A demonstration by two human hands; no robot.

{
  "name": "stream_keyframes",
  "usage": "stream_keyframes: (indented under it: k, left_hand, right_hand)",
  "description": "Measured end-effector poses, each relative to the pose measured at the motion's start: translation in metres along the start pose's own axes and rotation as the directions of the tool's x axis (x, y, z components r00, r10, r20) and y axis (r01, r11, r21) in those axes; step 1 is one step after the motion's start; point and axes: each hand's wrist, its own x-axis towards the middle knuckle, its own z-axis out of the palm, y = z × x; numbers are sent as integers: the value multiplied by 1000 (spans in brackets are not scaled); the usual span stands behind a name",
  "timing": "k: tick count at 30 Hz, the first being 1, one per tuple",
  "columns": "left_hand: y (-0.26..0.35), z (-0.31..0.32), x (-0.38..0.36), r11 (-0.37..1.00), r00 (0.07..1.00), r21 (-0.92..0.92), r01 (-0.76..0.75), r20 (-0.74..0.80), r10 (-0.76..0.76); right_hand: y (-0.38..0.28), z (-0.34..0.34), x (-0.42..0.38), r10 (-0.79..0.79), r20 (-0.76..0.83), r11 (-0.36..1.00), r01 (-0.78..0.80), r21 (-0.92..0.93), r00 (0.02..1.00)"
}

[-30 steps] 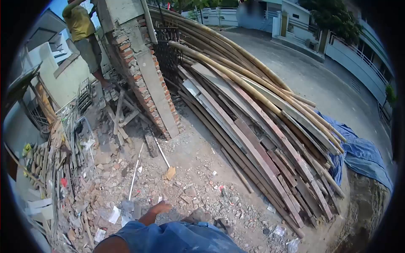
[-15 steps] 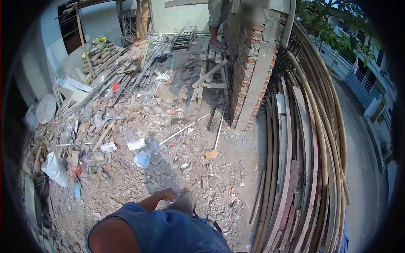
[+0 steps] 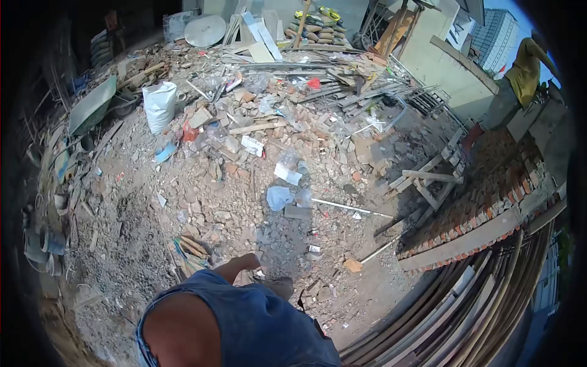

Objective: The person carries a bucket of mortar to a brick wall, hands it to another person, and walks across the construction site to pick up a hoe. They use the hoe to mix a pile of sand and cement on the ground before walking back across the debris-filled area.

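My left hand [image 3: 247, 262] shows just beyond the front of my blue sleeveless shirt [image 3: 263, 318], low over the rubble. Its fingers are too small and unclear to read, and nothing can be made out in it. Beside it, a greyish shape [image 3: 280, 287] sticks out past the shirt; what it is remains unclear. Nearest to the hand lie an opened colourful sack [image 3: 189, 254] on its left and broken stones around it. Farther ahead are a light blue plastic piece [image 3: 279, 198] and a grey block [image 3: 297, 212]. My right hand does not show.
Bamboo poles and planks [image 3: 440, 312] lie at the lower right, beside a brick wall [image 3: 477, 226]. Another person [image 3: 520, 79] stands high on the right near a wooden trestle [image 3: 431, 177]. A white sack [image 3: 160, 107] and a wheelbarrow [image 3: 92, 110] are at the left.
The view has swung left: the wall and poles now sit farther right and tilted, while the wheelbarrow and buckets show at left. More of the other person is visible.
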Motion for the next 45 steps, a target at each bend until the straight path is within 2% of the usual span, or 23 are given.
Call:
stream_keyframes:
  k: [4,7,9,10,12,15,17,22,27,28,29,30,32,33,34,35,36,37,38,39,41,42,45]
  left_hand:
    - [25,-12,-37,956,981,-256,146,161,-107]
    - [35,27,-38,957,989,-256,133,102,-110]
    - [46,34,-50,977,989,-155,147,32,-144]
    - [60,32,-65,525,893,-756,390,173,-416]
    - [80,63,-76,425,873,-807,411,214,-438]
    - [117,109,-114,221,826,-873,435,288,-485]
    - [137,120,-139,978,988,-169,122,114,-104]
    - [159,205,-183,821,903,-410,398,332,-272]
    - [121,278,-188,542,952,-790,286,168,-257]
    - [124,245,-174,472,848,-706,529,418,-326]
    - [121,214,-151,859,904,-386,337,388,-180]
    - [118,185,-135,1000,908,21,16,418,-24]
    - [101,175,-118,988,989,-131,-80,116,96]
    - [98,165,-115,794,999,-607,12,-20,-30]
    - [103,147,-111,376,975,-926,13,-71,-209]
    - [116,111,-118,260,947,-964,50,-37,-319]
    - [134,60,-131,131,905,-989,61,-1,-426]
    - [154,4,-145,5,850,-999,44,34,-526]
    - [154,1,-148,4,833,-1000,12,8,-552]
    - [152,4,-151,2,834,-1000,15,11,-552]
    - [147,24,-163,-157,815,-983,97,169,-554]
    - [138,45,-166,-163,811,-976,143,210,-546]
    - [88,177,-174,310,867,-838,450,326,-377]
  right_hand:
    - [6,-11,34,-229,-133,954,196,-226,964]
    - [-50,-28,30,-545,-386,839,477,-263,744]
    - [-55,1,58,-331,-293,827,425,367,897]
    - [-58,0,47,-239,-186,828,300,473,953]
    - [-114,-39,-20,-38,40,786,5,618,998]
    - [-64,-11,-32,-213,67,921,177,348,975]
    - [-5,24,-26,-336,63,941,333,52,940]
    - [90,79,-30,-485,134,744,488,-457,864]
    - [95,91,-45,-382,95,793,379,-477,919]
    - [103,101,-38,-412,50,803,389,-452,910]
    - [108,114,-34,-443,1,811,401,-426,896]
    - [99,109,-42,-419,-4,840,386,-382,908]
    - [56,80,-71,-352,9,912,345,-223,936]
    - [27,58,-86,-334,27,931,335,-145,942]
    - [-2,41,-102,-328,41,940,330,-81,944]
    - [-32,21,-121,-313,68,948,316,-34,947]
    - [-30,35,-105,-639,-55,708,559,-431,767]
    - [-22,46,-93,-638,-57,707,555,-437,768]
    - [-43,40,-96,-356,-86,931,361,56,930]
    - [-64,32,-103,-64,51,852,29,523,997]
    - [-79,28,-102,-199,74,811,122,573,977]
    - [-86,31,-97,-30,127,745,-63,664,991]
    - [-112,23,-99,150,184,606,-237,759,971]
